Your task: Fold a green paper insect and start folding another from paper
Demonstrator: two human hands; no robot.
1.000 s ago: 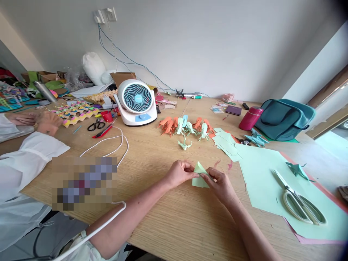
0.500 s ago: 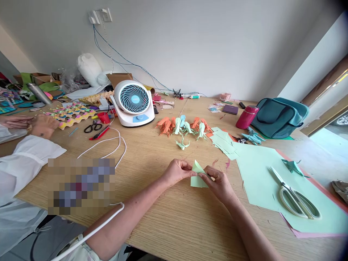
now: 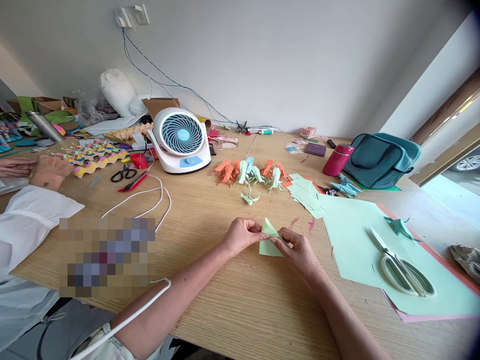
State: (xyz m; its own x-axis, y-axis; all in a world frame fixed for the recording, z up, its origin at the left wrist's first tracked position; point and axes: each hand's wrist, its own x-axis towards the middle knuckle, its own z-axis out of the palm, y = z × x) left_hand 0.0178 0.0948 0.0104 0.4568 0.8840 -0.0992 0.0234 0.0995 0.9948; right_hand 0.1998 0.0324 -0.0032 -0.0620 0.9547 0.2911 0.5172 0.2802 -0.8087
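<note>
A small light-green sheet of origami paper [image 3: 270,248], partly folded with one corner standing up, is held between both hands just above the table. My left hand [image 3: 244,236] pinches its left edge with thumb and fingertips. On the right side, my right hand [image 3: 299,250] grips the paper, its thumb pressed along the fold. Beyond the hands lies a pale-green folded paper figure [image 3: 249,198]. Behind it stands a row of orange folded paper figures [image 3: 226,173] mixed with green and blue ones. Cut pale-green paper squares [image 3: 305,192] are spread to the right of that row.
Large green sheets [image 3: 348,235] carry white-handled scissors [image 3: 403,270] and a teal paper figure [image 3: 400,227]. A pink bottle [image 3: 338,160] and teal bag [image 3: 380,161] stand behind. Leftward are a fan [image 3: 182,142], a white cable [image 3: 167,197], black scissors [image 3: 124,173] and another person's hands [image 3: 50,172].
The view has shifted slightly, so most things sit a little further left. Both hands keep their pinch on the green paper, whose lower flap now looks more angled.
</note>
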